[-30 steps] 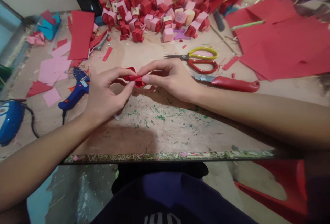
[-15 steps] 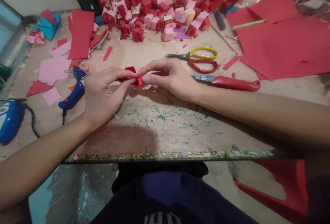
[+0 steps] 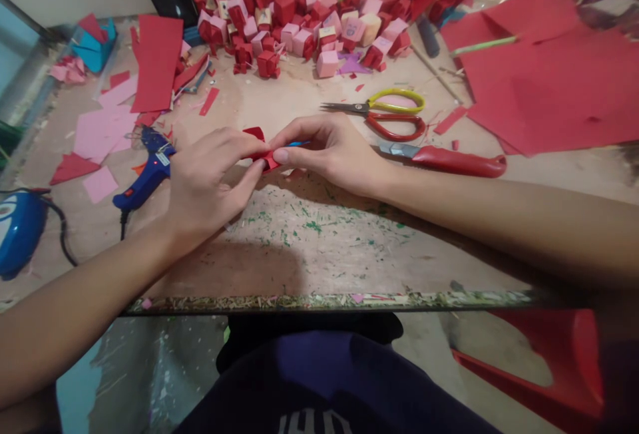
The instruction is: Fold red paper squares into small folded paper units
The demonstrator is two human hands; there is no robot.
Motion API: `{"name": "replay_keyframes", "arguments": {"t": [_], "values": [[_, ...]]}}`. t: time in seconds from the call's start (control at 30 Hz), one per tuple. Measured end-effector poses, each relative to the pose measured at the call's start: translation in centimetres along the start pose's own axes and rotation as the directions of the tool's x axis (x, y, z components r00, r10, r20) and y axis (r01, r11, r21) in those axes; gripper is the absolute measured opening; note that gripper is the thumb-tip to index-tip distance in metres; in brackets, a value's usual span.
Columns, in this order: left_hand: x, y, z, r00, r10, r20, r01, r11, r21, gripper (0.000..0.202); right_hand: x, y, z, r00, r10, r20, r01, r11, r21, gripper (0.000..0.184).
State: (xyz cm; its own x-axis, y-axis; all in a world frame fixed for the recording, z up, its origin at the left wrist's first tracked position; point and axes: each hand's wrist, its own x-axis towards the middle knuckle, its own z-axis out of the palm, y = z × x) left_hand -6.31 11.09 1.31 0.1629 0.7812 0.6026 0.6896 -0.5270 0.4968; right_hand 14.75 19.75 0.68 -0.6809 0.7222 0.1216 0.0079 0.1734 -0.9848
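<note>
A small red foam piece point(image 3: 270, 162), folded at its edges, is pinched between my two hands just above the table. My left hand point(image 3: 212, 171) closes thumb and fingertips on its left side. From the right, my right hand point(image 3: 327, 151) grips the same piece between thumb and forefinger. A bit of something blue point(image 3: 299, 144) shows between the right thumb and forefinger; its kind is hidden. Scissors point(image 3: 379, 111) with one yellow and one red handle lie beyond my right hand. Beside the right wrist lies a red-handled knife point(image 3: 449, 159).
A blue glue gun point(image 3: 147, 178) lies left of my left hand, its cord running toward the table's front. Many small red and pink foam figures point(image 3: 284, 8) crowd the back. Large red sheets point(image 3: 544, 81) cover the right; pink scraps point(image 3: 102, 131) lie left.
My left fingers have shifted slightly right along the red piece, and its folded part has tilted a little. My right hand keeps its pinch nearly in place.
</note>
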Motion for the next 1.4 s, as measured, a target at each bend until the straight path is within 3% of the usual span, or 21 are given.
{"name": "replay_keyframes", "arguments": {"t": [0.13, 0.27, 0.33, 0.47, 0.53, 0.63, 0.77, 0.83, 1.0, 1.1, 1.23, 1.4], "values": [[-0.1, -0.3, -0.1, 0.991, 0.129, 0.023, -0.131, 0.984, 0.125, 0.013, 0.1, 0.1, -0.1, 0.999, 0.016, 0.03, -0.017, 0.999, 0.044, 0.028], [0.0, -0.1, -0.2, 0.957, 0.29, 0.02, -0.288, 0.933, 0.218, 0.021, 0.1, 0.0, -0.1, 0.998, 0.036, 0.045, -0.039, 0.998, 0.049, 0.027], [0.0, 0.1, -0.2, 0.968, 0.252, 0.005, -0.249, 0.953, 0.174, 0.022, 0.1, -0.1, -0.1, 0.998, 0.035, 0.043, -0.036, 0.999, 0.033, 0.026], [-0.5, 0.2, -0.2, 1.0, -0.004, -0.011, 0.004, 0.999, 0.05, 0.016, 0.0, -0.1, -0.1, 0.999, 0.029, 0.031, -0.03, 0.999, 0.019, 0.025], [-0.7, 0.2, -0.2, 0.998, -0.054, -0.018, 0.055, 0.998, 0.032, 0.013, 0.0, -0.1, -0.1, 0.999, 0.03, 0.036, -0.031, 0.999, 0.026, 0.026], [-0.5, 0.2, -0.1, 1.0, -0.015, -0.016, 0.016, 0.998, 0.062, 0.014, 0.0, 0.0, -0.1, 0.999, 0.009, 0.042, -0.01, 0.999, 0.04, 0.027], [0.0, 0.0, -0.2, 0.977, 0.215, 0.006, -0.213, 0.963, 0.168, 0.018, 0.1, 0.2, -0.2, 0.999, -0.009, 0.044, 0.008, 1.0, 0.022, 0.028], [0.1, -0.3, -0.4, 0.966, 0.256, 0.032, -0.257, 0.946, 0.197, 0.016, 0.1, 0.1, -0.2, 0.999, -0.011, 0.047, 0.011, 1.0, -0.004, 0.029], [0.1, -0.9, -0.7, 0.989, 0.063, 0.137, -0.081, 0.988, 0.134, 0.007, 0.1, -0.1, -0.2, 0.998, 0.003, 0.056, -0.001, 0.999, -0.043, 0.028], [0.2, -0.8, -0.5, 0.985, 0.124, 0.117, -0.138, 0.982, 0.126, 0.009, 0.1, 0.0, -0.2, 0.998, -0.002, 0.06, 0.003, 1.0, -0.029, 0.028], [0.4, -0.3, 0.0, 0.981, 0.193, -0.02, -0.191, 0.979, 0.073, 0.005, 0.2, 0.2, -0.3, 0.999, 0.002, 0.047, -0.004, 0.999, 0.045, 0.025], [-0.1, -0.7, 0.2, 0.999, -0.032, -0.021, 0.03, 0.998, -0.061, 0.018, 0.1, -0.1, -0.2, 0.998, 0.057, 0.009, -0.058, 0.986, 0.157, 0.022]]}}
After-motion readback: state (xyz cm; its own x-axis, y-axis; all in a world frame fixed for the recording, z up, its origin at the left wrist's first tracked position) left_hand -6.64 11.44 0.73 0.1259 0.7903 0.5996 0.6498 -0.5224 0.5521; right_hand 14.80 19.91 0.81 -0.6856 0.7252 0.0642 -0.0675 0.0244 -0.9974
